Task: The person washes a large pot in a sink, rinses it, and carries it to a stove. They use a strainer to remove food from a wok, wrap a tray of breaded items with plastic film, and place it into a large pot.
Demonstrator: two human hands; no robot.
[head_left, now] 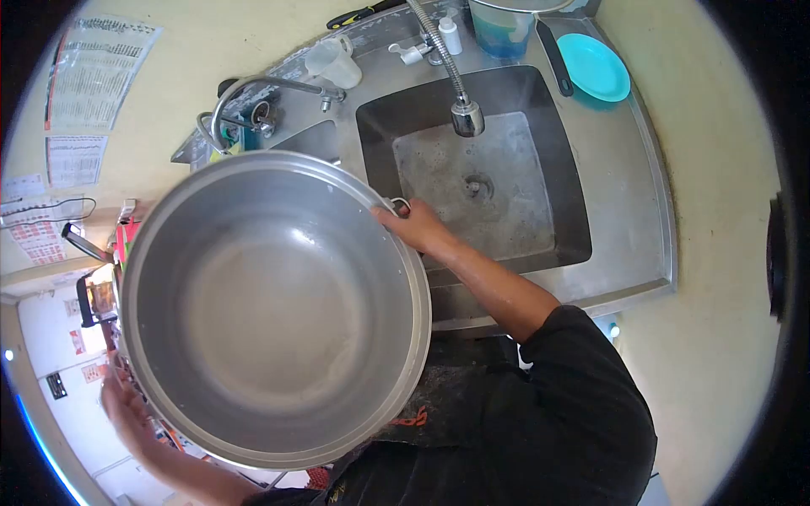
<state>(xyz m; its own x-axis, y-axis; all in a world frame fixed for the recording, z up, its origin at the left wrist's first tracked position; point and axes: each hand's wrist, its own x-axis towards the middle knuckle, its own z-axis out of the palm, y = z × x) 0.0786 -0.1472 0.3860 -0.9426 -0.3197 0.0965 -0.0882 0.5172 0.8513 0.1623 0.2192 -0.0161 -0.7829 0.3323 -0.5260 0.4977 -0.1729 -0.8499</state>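
Note:
A large round metal pot (278,312) is tilted with its inside facing me, on the left of the view; its inside looks bare and wet. My right hand (413,226) grips the pot's rim and ring handle at the upper right, thumb over the edge. At the pot's lower left edge is my left hand (125,396), blurred, its fingers partly behind the rim. Behind the pot lies a square sink basin (472,185) with some suds at the bottom. A spray faucet head (467,118) hangs over that basin.
A curved faucet (270,83) and a translucent jug (334,64) stand at the upper left of the sink counter (620,194). At the upper right are a turquoise plate (594,67), a black handle (553,57) and a bluish container (501,30). Papers (101,72) hang on the wall.

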